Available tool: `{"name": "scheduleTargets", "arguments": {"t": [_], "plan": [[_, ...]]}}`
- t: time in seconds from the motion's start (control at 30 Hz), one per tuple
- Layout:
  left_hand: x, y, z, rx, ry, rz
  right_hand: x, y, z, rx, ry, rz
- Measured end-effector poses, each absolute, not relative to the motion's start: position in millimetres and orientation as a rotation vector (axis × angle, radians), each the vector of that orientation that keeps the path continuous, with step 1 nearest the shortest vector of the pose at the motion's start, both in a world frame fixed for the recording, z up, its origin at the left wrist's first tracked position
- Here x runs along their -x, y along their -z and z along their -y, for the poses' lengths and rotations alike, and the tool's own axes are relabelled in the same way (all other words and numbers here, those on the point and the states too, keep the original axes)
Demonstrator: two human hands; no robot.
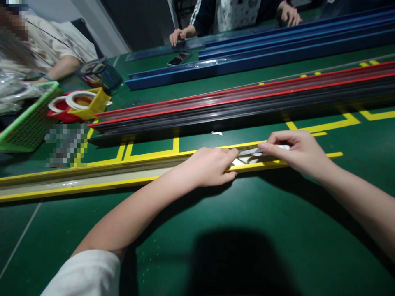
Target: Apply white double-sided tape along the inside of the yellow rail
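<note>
A long channel profile with yellow edges and a pale inside lies across the green table. Near its right end my left hand grips it, fingers over the top and thumb along the near edge. Just to the right, my right hand is closed in a pinch on a thin white strip. The strip reaches over the channel toward my left fingertips. Its exact kind and whether it touches the inside cannot be made out.
Behind the channel lie red-and-black profiles and blue profiles. A green basket, a yellow tray with white rolls and a phone are farther back. Two people sit there. A white scrap lies near yellow tape marks.
</note>
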State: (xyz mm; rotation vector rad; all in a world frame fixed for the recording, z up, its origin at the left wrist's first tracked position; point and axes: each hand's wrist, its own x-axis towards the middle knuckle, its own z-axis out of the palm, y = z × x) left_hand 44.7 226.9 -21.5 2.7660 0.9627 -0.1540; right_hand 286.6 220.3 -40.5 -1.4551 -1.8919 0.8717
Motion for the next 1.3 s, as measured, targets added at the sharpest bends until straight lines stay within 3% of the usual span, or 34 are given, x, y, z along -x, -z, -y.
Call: {"name": "scheduleTargets", "arguments": {"t": [1.3], "plan": [[-40.3,28.9,-227.7,-2.689,0.132,-0.892,-284.1,39.4,-221.5,1.451,-0.929,1.892]]}}
